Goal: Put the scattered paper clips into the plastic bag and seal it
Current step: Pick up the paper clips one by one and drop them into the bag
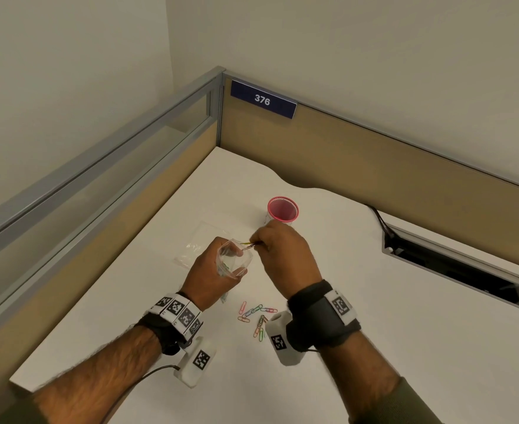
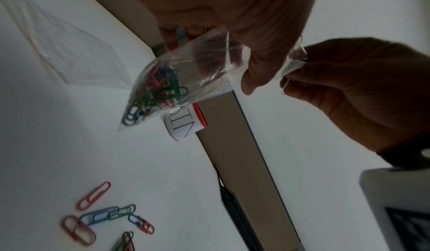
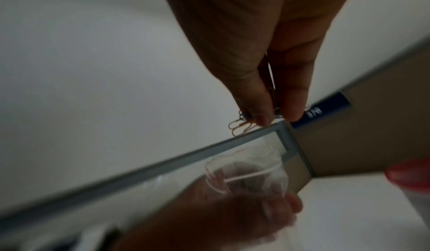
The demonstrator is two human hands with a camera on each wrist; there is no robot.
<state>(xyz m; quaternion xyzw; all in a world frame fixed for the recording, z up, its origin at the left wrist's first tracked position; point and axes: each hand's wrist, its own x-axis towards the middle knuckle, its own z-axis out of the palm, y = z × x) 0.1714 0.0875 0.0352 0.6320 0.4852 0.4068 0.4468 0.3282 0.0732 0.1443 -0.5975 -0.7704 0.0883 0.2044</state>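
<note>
My left hand point(image 1: 212, 270) holds a small clear plastic bag point(image 1: 233, 261) above the white desk, mouth held wide. Inside the bag point(image 2: 186, 78) lie several coloured paper clips point(image 2: 153, 91). My right hand point(image 1: 282, 255) pinches a few paper clips point(image 1: 248, 245) right at the bag's mouth; in the right wrist view these clips point(image 3: 242, 123) stick out between thumb and finger above the bag point(image 3: 246, 175). Several loose clips point(image 1: 256, 316) lie on the desk below the hands, also seen as the scattered clips point(image 2: 107, 216).
A red cup with a white paper label point(image 1: 282, 209) stands just behind my right hand. Another flat clear bag point(image 1: 200, 243) lies on the desk to the left. A cable slot point(image 1: 454, 264) opens at the right. Partition walls point(image 1: 374, 160) close off the desk corner.
</note>
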